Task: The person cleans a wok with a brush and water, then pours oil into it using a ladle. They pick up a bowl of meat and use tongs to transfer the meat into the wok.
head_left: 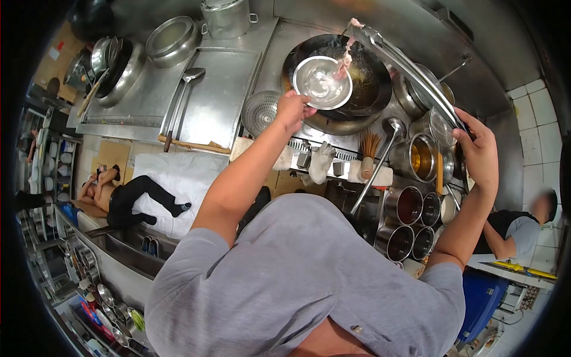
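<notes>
My left hand (291, 111) grips the near rim of a steel bowl (314, 94), tilted over the wok. Long metal tongs (416, 74) are in my right hand (479, 146), reaching up and left. Pale pink strips, apparently raw meat (343, 66), hang from the tongs' tips down to the bowl's right rim. Below and behind the bowl sits a dark wok (377, 89) with yellowish liquid, perhaps oil, on the stove. A perforated strainer (260, 113) rests left of the wok.
A ladle (380, 152), a bamboo brush (369, 152) and a pot of amber liquid (414, 156) are near the wok's right. Several sauce containers (407, 202) stand nearer me. A spatula (181, 98) lies left. One person (128, 193) lies behind at left; another (514, 232) is at right.
</notes>
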The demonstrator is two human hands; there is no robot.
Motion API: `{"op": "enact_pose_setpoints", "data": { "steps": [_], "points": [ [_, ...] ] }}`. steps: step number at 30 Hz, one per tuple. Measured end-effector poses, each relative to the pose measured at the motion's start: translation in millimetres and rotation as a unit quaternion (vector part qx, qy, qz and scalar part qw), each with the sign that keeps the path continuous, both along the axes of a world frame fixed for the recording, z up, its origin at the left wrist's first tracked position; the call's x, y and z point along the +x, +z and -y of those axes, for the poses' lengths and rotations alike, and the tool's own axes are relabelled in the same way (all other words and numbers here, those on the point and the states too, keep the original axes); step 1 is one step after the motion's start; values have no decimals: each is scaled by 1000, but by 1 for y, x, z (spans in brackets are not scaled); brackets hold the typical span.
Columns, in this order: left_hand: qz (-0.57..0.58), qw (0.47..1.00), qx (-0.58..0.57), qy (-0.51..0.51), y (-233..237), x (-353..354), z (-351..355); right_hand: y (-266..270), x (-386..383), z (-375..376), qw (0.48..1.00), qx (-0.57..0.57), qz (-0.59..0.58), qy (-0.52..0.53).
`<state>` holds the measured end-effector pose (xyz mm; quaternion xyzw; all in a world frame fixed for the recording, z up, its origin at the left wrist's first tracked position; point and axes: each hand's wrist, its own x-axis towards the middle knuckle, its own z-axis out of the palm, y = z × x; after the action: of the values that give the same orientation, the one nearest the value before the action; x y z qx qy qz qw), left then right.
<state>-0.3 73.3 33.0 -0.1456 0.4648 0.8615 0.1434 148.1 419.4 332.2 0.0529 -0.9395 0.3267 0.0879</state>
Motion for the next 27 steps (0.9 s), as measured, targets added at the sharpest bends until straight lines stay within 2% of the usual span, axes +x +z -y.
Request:
{"op": "enact_pose_setpoints", "data": {
  "steps": [5,7,9,12,14,15,17,21,23,25,27],
  "points": [
    [10,1000,2,2,7,4,-5,7,4,3,998,-61,-11,1],
    [8,1000,2,8,7,5,-6,7,6,8,998,56,-7,12],
    [-9,1000,26,-4,8,2,-6,5,4,12,997,82,-9,13],
    [-9,1000,4,9,7,-2,-8,1,1,7,993,121,-3,8],
    [-10,1000,0,6,8,-1,-6,1,1,8,999,49,1,-12],
    [-10,1000,-5,1,9,-1,-4,1,2,11,999,48,0,-12],
    [-13,1000,-12,3,10,2,-4,3,5,14,1000,7,-4,15],
    [-14,1000,-8,14,10,10,0,-8,2,8,999,21,14,31],
    [-17,999,-14,32,12,13,2,-15,-1,9,993,94,-15,65],
    [-21,998,-21,49,11,17,4,-16,0,18,990,132,3,59],
    [-72,991,-97,61,13,22,9,-18,2,28,980,193,36,38]
  ]
}}
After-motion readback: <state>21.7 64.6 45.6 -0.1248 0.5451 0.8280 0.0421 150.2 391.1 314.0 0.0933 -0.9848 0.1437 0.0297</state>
